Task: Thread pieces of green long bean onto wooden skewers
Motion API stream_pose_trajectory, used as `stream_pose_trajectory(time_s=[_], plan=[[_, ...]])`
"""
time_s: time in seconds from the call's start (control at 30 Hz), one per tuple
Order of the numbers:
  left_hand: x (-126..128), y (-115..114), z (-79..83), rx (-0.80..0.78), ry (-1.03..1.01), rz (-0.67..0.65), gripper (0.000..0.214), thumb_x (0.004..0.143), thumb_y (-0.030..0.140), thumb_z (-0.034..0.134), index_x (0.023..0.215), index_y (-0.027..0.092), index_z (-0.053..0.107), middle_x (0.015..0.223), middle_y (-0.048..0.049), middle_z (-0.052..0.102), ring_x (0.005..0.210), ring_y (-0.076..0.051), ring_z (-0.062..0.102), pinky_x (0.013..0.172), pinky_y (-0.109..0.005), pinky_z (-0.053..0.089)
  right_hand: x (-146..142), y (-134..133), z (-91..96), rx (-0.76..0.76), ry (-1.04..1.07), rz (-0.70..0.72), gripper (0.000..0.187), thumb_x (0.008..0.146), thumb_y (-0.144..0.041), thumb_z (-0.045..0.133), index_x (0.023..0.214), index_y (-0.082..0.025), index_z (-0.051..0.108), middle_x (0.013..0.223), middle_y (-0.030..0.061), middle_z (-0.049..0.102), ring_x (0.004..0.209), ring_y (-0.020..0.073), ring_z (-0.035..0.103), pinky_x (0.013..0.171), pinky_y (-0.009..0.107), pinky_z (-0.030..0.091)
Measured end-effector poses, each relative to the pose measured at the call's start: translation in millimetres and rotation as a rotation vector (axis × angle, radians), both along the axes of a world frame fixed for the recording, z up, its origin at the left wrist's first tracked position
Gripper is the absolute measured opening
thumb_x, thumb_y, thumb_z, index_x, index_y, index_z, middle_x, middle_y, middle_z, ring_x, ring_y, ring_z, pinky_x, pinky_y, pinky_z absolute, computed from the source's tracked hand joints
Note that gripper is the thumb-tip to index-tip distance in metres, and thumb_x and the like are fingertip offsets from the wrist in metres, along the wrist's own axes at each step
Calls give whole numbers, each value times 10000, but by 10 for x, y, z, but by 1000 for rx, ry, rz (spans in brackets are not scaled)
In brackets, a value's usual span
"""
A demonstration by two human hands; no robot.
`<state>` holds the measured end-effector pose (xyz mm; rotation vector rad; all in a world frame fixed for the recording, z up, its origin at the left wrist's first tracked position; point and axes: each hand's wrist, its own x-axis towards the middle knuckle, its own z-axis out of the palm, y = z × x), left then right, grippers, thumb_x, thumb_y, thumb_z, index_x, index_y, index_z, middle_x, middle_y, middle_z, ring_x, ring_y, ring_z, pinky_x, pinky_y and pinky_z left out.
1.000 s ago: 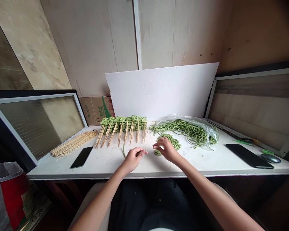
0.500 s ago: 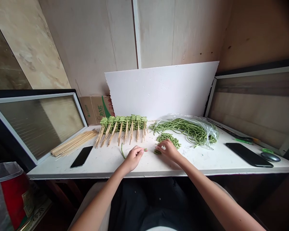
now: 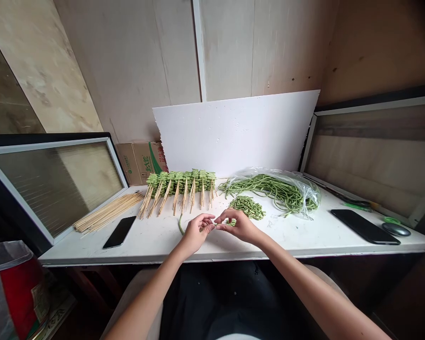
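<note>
My left hand (image 3: 195,231) and my right hand (image 3: 238,225) meet fingertip to fingertip just above the white table (image 3: 156,238). The left pinches a thin skewer with a green bean piece on it; the right pinches a short green bean piece against it. A small heap of cut bean pieces (image 3: 247,207) lies just behind my right hand. A row of finished bean skewers (image 3: 179,186) lies further back. A loose bean stem (image 3: 180,224) curves beside my left hand.
A clear bag of long green beans (image 3: 279,189) lies at the back right. Bare bamboo skewers (image 3: 106,212) and a black phone (image 3: 119,232) lie at the left. Another phone (image 3: 364,226), a mouse (image 3: 395,229), a white foam board (image 3: 233,132) and a cardboard box (image 3: 140,160) are also here.
My right hand came off the table by the cut bean heap and moved left to meet my left hand, which rose slightly.
</note>
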<state>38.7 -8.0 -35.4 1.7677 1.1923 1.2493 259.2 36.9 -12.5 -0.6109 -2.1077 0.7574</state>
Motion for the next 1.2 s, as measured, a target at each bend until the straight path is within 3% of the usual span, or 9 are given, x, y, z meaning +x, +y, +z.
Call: stream_pose_trajectory(time_s=[0.23, 0.6, 0.83, 1.0, 1.2], plan=[[-70, 0, 27, 24, 110, -11, 351, 982, 488, 624, 1006, 168, 767, 900, -85, 738, 794, -201, 664, 748, -317, 529, 38, 145, -71, -19, 136, -123, 284, 879, -508, 800, 962, -236, 803, 982, 85, 784, 890, 233, 676, 744, 347, 501], [-24, -95, 122, 177, 194, -7, 266, 1001, 389, 625, 957, 191, 797, 905, -76, 729, 849, -210, 644, 786, -305, 490, -67, -63, 12, -10, 10, -64, 328, 922, -550, 730, 920, -226, 783, 941, 86, 767, 934, 243, 651, 778, 352, 503], [18, -106, 115, 216, 216, -48, 325, 1016, 398, 598, 871, 174, 784, 790, -53, 632, 712, -163, 526, 656, -271, 381, -81, -14, -80, -215, 115, 115, 257, 903, -452, 763, 935, -197, 746, 920, 69, 741, 874, 218, 682, 821, 351, 536], [57, -137, 144, 116, 142, -180, 361, 982, 374, 604, 715, 156, 712, 739, -54, 641, 729, -171, 580, 702, -279, 431, -98, -19, -128, -354, 197, 261, 233, 839, -402, 814, 865, -184, 738, 841, 50, 722, 806, 205, 688, 813, 354, 534], [77, -227, 242, 4, 92, -299, 406, 985, 431, 583, 692, 158, 647, 642, -17, 563, 630, -140, 511, 637, -264, 409, -120, -75, -133, -541, 283, 429, 276, 791, -439, 852, 796, -199, 716, 829, 40, 723, 799, 215, 701, 821, 373, 539]])
